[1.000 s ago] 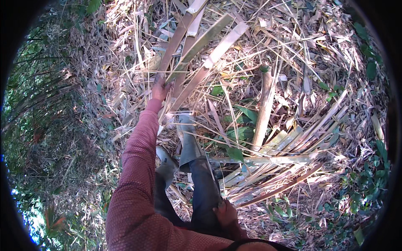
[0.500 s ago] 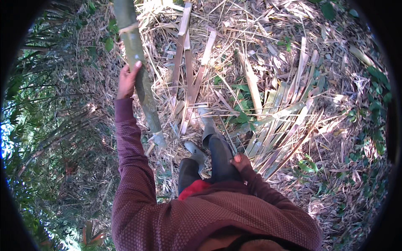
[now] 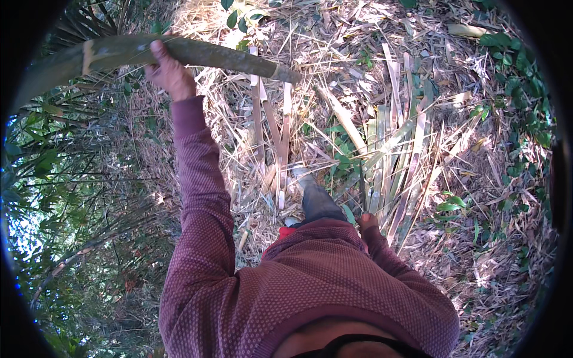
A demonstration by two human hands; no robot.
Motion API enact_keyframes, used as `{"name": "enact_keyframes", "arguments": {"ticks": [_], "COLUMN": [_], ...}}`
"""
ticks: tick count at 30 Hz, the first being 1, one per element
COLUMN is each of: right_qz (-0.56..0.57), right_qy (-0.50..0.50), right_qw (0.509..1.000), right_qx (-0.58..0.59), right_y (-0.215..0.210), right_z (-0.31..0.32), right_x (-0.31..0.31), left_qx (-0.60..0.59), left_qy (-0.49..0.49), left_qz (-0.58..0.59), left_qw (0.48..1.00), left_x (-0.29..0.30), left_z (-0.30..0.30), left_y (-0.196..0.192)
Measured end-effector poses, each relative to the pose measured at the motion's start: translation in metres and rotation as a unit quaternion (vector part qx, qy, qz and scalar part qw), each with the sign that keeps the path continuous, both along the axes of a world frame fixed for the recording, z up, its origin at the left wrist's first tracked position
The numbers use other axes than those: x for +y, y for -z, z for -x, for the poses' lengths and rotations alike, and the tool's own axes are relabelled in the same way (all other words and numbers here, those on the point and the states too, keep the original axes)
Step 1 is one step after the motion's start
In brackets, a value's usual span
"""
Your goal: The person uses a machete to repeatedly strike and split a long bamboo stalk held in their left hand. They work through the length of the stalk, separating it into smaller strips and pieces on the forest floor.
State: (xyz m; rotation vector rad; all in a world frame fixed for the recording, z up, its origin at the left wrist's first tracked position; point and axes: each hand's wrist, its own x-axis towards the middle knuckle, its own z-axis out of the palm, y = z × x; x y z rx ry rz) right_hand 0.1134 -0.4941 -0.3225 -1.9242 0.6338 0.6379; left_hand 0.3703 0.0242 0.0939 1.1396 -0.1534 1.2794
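My left hand (image 3: 171,74) is closed round a thick green bamboo pole (image 3: 209,55) at the upper left, thumb on top. The pole lies nearly level across the view; its cut end (image 3: 287,74) points right and its other end runs off toward the left rim. A pale ring marks one joint left of my hand. Low beside my right thigh, my right hand (image 3: 367,221) is closed on a machete (image 3: 362,186), whose narrow dark blade points away from me. The handle is hidden in my fist.
Split bamboo strips (image 3: 388,149) lie in a pile to the right of my legs. More brown strips (image 3: 271,125) lie ahead of my boots. A cut bamboo piece (image 3: 341,116) rests between them. Dry leaf litter covers the ground; dense foliage (image 3: 77,209) stands at left.
The bamboo pole has swung from steep to nearly level, its near end going up and right, as my left hand moved up. My right hand shifted slightly right, and the dark blade now shows.
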Motion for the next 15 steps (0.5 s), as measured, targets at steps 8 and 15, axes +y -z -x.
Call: {"name": "enact_keyframes", "arguments": {"ticks": [8, 15], "right_qz": [0.034, 0.170], "right_qy": [0.028, -0.116], "right_qw": [0.998, 0.976], "right_qx": [0.040, 0.074], "right_y": [-0.003, 0.027], "right_z": [0.036, 0.067], "right_x": [-0.018, -0.028], "left_qx": [0.004, 0.182], "left_qy": [0.023, -0.081], "left_qz": [0.050, -0.031], "left_qw": [0.998, 0.979], "left_x": [-0.011, -0.004], "left_z": [-0.035, -0.002], "left_y": [0.024, 0.034]}}
